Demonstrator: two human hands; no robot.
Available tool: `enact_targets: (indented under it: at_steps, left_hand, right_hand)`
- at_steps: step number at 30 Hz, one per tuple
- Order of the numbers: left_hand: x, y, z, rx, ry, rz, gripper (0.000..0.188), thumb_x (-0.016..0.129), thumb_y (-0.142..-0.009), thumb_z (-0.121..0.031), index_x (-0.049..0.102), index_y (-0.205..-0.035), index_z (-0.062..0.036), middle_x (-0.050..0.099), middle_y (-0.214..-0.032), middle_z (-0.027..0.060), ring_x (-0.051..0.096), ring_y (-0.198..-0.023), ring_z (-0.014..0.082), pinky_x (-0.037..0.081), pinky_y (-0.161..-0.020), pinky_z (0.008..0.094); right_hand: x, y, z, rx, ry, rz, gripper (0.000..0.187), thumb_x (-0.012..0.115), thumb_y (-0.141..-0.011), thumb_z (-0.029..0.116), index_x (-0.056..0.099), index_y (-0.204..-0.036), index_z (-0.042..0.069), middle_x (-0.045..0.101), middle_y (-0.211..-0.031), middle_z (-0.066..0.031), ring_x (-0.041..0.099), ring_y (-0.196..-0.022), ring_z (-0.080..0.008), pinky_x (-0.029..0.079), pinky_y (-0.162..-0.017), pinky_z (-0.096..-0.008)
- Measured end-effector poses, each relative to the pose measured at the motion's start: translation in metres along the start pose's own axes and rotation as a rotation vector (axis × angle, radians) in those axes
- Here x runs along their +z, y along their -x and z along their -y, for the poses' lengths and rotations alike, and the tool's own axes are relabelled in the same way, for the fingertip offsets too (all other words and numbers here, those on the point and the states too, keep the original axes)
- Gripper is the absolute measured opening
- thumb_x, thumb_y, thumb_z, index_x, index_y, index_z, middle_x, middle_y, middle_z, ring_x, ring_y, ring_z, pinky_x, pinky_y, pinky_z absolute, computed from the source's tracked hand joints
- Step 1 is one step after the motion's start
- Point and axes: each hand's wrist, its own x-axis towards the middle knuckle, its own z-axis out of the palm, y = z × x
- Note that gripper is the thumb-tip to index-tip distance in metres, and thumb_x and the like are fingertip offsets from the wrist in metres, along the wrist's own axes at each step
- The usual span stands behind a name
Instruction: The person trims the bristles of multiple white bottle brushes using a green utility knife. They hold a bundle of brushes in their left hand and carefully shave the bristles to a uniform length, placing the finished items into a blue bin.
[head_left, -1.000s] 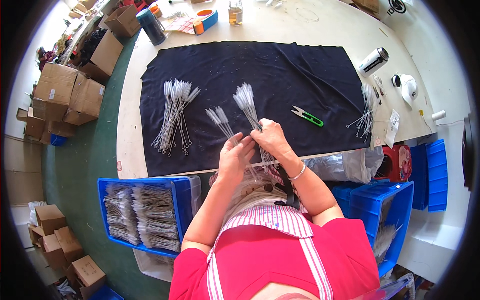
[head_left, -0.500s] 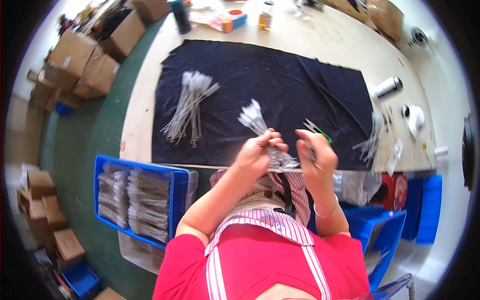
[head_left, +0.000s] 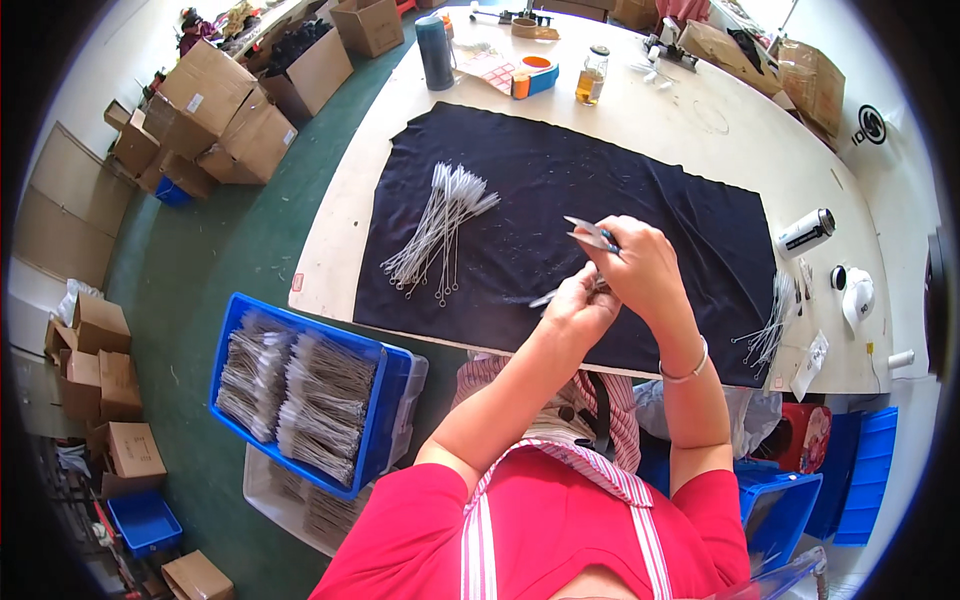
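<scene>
My right hand [head_left: 640, 262], with a bracelet at its wrist, is closed around a small pair of scissors [head_left: 594, 236]. Their pointed blades stick out to the left, slightly apart, above the dark cloth [head_left: 570, 165]. Just below, my left hand [head_left: 582, 306] is closed on a bundle of wire brushes [head_left: 544, 299]; only a pale end juts out by the fingers, and the rest is hidden. To the left on the cloth lies a fanned pile of wire brushes [head_left: 440, 235] with white bristle tips and looped ends. Several more brushes [head_left: 768, 325] rest at the cloth's right edge.
A blue crate [head_left: 232, 300] packed with brushes stands left of the table [head_left: 330, 225]. Along the far side are a dark bottle [head_left: 434, 52], a tape roll [head_left: 535, 77] and a jar [head_left: 592, 76]. A can [head_left: 806, 232] lies at the right.
My right hand has risen and now shows the scissors pointing left. My left hand has turned, so the brush bundle it holds is mostly hidden. The whole view has shifted.
</scene>
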Motion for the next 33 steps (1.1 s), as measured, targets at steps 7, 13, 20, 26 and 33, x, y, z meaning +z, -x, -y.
enact_targets:
  at_steps: [7,13,20,26,33]
  left_hand:
    - [-0.015,0.057,0.030,-0.183,-0.268,0.000,0.020,0.038,-0.097,-0.017,0.044,-0.091,0.0004,0.051,-0.079,0.0112,0.052,-0.072,0.0227,0.049,-0.074,0.0413]
    - [-0.035,0.094,0.034,-0.040,-1.045,0.025,0.020,0.050,-0.093,-0.010,0.044,-0.112,-0.0126,0.046,-0.075,0.0025,0.042,-0.059,0.0113,0.037,-0.056,0.0274]
    - [-0.070,0.125,0.028,-0.091,-1.201,-0.010,0.027,0.048,-0.094,-0.017,0.042,-0.121,-0.0140,0.050,-0.075,0.0040,0.046,-0.059,0.0124,0.039,-0.056,0.0260]
    - [-0.071,0.119,0.016,0.026,-1.048,0.049,0.034,0.045,-0.095,-0.033,0.042,-0.121,-0.0130,0.046,-0.072,0.0032,0.041,-0.053,0.0102,0.034,-0.049,0.0238]
    - [-0.046,0.082,-0.003,0.269,-1.145,0.155,0.029,0.044,-0.096,-0.030,0.047,-0.114,-0.0075,0.048,-0.075,0.0025,0.038,-0.049,0.0078,0.031,-0.046,0.0226]
  right_hand:
    - [-0.023,0.013,-0.044,0.351,-0.876,-0.072,0.040,0.051,-0.093,0.036,0.064,-0.089,-0.002,0.041,-0.064,0.0062,0.030,-0.052,-0.0005,0.023,-0.043,-0.0205]
    - [0.003,0.015,-0.094,0.212,-1.204,-0.178,0.040,0.049,-0.094,0.034,0.061,-0.109,0.000,0.062,-0.095,-0.0051,0.056,-0.086,-0.0110,0.044,-0.077,-0.0265]
    - [-0.012,0.033,-0.070,0.019,-0.896,0.653,0.040,0.049,-0.094,0.037,0.062,-0.113,0.004,0.060,-0.113,-0.0068,0.052,-0.103,-0.0131,0.038,-0.091,-0.0269]
    - [0.009,0.024,-0.075,0.120,-1.192,-0.100,0.037,0.047,-0.095,0.032,0.062,-0.107,0.000,0.064,-0.099,-0.0071,0.059,-0.084,-0.0113,0.045,-0.077,-0.0250]
    - [0.036,0.054,-0.058,0.462,-1.202,0.142,0.030,0.072,-0.076,0.026,0.064,-0.094,0.004,0.060,-0.071,0.0025,0.047,-0.054,-0.0024,0.034,-0.046,-0.0172]
